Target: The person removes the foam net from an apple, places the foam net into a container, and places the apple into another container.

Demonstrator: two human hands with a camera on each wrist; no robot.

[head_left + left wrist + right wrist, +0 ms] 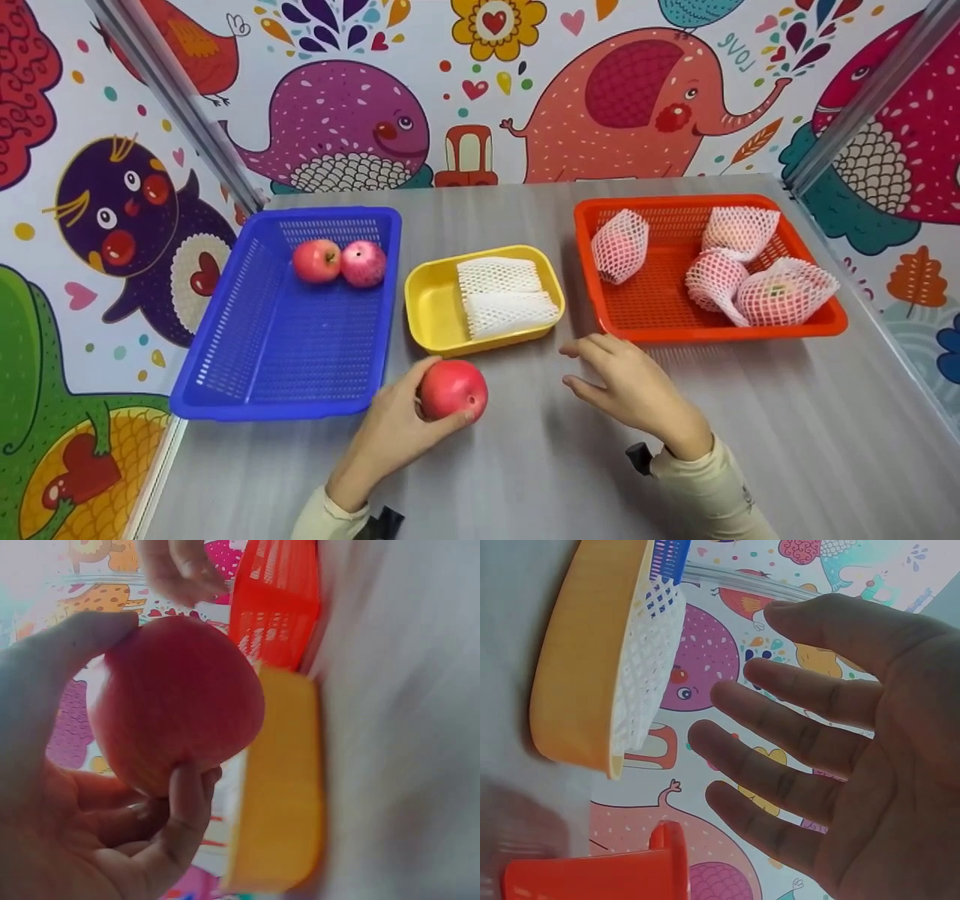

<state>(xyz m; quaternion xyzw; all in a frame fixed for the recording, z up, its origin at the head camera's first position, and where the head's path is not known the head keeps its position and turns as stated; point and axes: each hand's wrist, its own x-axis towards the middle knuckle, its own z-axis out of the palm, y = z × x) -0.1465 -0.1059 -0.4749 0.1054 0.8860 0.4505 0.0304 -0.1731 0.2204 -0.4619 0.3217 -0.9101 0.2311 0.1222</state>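
A red apple (454,390) is gripped in my left hand (394,427), thumb on one side and fingers curled round the other, in front of the yellow tray. The left wrist view shows the same apple (180,701) close up. My right hand (634,386) holds nothing; its fingers are spread and relaxed near the front corner of the red basket (645,335). White foam net sleeves (499,276) lie in the right part of the yellow tray (433,349). In the right wrist view the right palm (885,787) faces the camera with fingers apart.
To the left stands a blue basket (315,352) with two bare apples (316,261) at its back. Several net-wrapped apples (784,292) lie in the red basket. Printed panels and metal posts (180,105) border the grey table (525,465).
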